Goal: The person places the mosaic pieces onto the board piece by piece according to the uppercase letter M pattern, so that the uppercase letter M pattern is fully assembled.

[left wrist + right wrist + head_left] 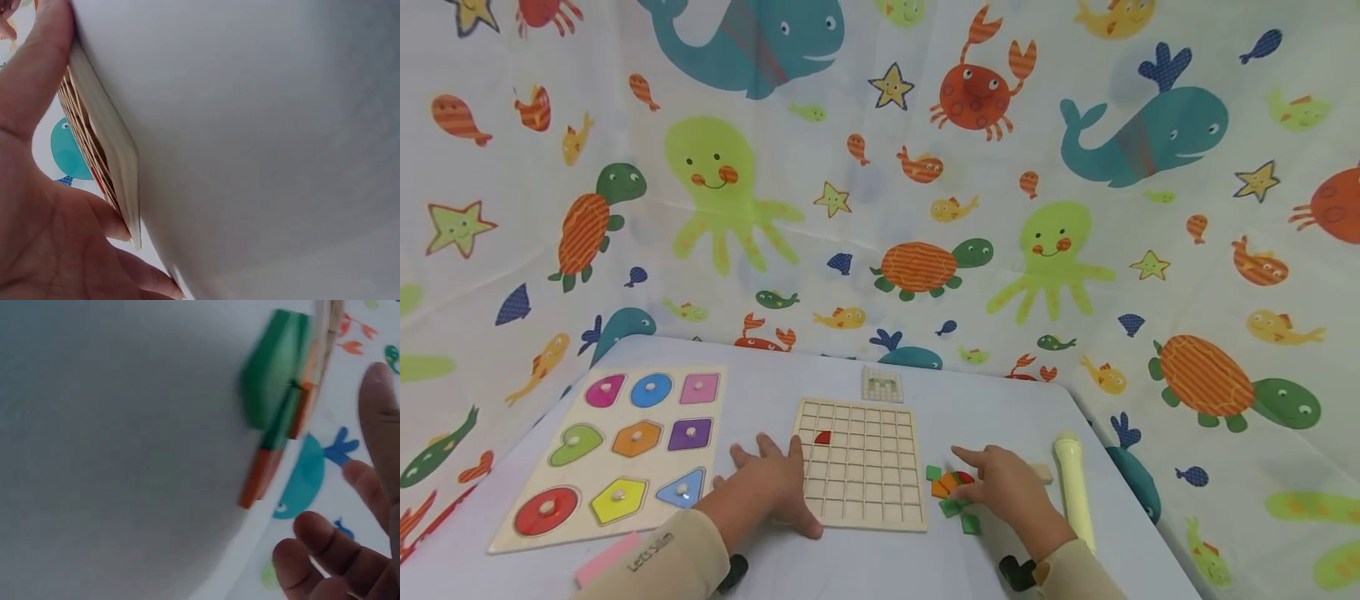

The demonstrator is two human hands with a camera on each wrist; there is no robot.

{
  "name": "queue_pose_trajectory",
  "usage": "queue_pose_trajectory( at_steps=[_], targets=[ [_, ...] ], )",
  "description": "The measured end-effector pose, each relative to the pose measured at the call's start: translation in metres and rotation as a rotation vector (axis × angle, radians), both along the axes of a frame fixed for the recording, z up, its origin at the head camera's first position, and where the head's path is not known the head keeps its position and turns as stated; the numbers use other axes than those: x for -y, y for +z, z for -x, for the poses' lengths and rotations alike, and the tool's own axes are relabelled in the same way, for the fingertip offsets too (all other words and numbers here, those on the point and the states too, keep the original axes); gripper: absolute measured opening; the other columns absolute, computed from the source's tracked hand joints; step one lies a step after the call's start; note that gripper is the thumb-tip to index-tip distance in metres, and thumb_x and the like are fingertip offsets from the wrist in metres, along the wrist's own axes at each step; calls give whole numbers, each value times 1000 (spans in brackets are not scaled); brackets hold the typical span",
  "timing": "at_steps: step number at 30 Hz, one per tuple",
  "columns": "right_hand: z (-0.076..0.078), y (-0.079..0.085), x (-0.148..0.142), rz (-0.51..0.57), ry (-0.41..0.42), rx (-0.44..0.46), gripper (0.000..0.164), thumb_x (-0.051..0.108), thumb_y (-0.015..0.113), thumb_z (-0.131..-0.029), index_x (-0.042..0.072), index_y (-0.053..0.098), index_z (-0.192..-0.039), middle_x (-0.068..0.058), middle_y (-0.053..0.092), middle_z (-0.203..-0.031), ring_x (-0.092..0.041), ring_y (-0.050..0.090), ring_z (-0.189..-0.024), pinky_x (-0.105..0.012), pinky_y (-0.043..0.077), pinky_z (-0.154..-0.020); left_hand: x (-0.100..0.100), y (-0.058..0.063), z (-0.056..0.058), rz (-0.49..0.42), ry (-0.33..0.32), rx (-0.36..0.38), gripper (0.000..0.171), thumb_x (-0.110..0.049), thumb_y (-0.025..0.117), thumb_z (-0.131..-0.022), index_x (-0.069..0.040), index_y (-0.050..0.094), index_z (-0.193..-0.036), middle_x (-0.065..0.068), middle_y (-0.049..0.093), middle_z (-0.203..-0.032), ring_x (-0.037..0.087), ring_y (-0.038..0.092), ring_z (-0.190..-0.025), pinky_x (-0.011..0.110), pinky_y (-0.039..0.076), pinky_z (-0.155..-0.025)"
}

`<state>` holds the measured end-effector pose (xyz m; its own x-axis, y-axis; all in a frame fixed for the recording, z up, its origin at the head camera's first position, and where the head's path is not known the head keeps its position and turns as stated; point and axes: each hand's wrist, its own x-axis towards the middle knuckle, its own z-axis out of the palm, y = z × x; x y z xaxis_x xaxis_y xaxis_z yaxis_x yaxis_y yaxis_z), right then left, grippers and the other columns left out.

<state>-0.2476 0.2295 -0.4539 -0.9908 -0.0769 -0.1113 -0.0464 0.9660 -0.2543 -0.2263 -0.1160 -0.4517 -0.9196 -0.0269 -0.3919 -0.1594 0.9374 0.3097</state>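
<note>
A square wooden grid board [872,475] lies in the middle of the table, with one red piece [823,437] in a cell near its upper left. My left hand [775,479] is spread at the board's left side, its thumb by the near corner. In the left wrist view, thumb and a finger lie along the edge of the board [119,147]. Over a loose cluster of small tiles reaches my right hand [1003,487], index finger extended. Green tiles [951,507], orange tiles [940,487] and a red one show there. The right wrist view has loosely bent fingers apart from the green tile [275,375].
Left of the grid lies a knobbed shape puzzle board [591,472]; a pink block [606,560] sits at the near left. A small patterned card [882,386] is behind the grid. To the right are a pale yellow rod [1073,483] and a wooden piece [1042,473].
</note>
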Motion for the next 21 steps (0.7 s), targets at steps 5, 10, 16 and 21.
queue_pose_trajectory(
  at_steps=[5,10,16,21],
  targets=[
    [6,-7,-3,36,14,24,72,47,92,-78,34,67,-145,-1,54,-83,-16,49,-71,-28,38,-61,1,-2,2,11,-7,-2,149,-66,102,-48,-11,30,-167,46,10,-167,80,7,-146,93,22,-107],
    [12,-9,0,13,22,51,70,47,92,-78,34,69,-143,1,57,-87,-16,50,-77,-29,38,-65,2,-1,3,15,-5,-4,149,-67,101,-49,-11,30,-167,46,10,-167,80,7,-146,92,22,-108],
    [16,-7,1,-21,33,98,66,45,94,-77,32,73,-138,5,62,-94,-16,54,-87,-32,50,-75,1,-2,3,9,-2,3,150,-67,101,-49,-11,28,-168,46,10,-167,80,6,-146,92,21,-108],
    [9,-5,-3,-54,50,93,59,42,95,-76,33,77,-132,6,65,-99,-14,56,-90,-33,54,-80,0,-4,3,15,-13,6,150,-68,100,-50,-11,28,-168,46,10,-166,80,6,-146,93,21,-107]
  ],
)
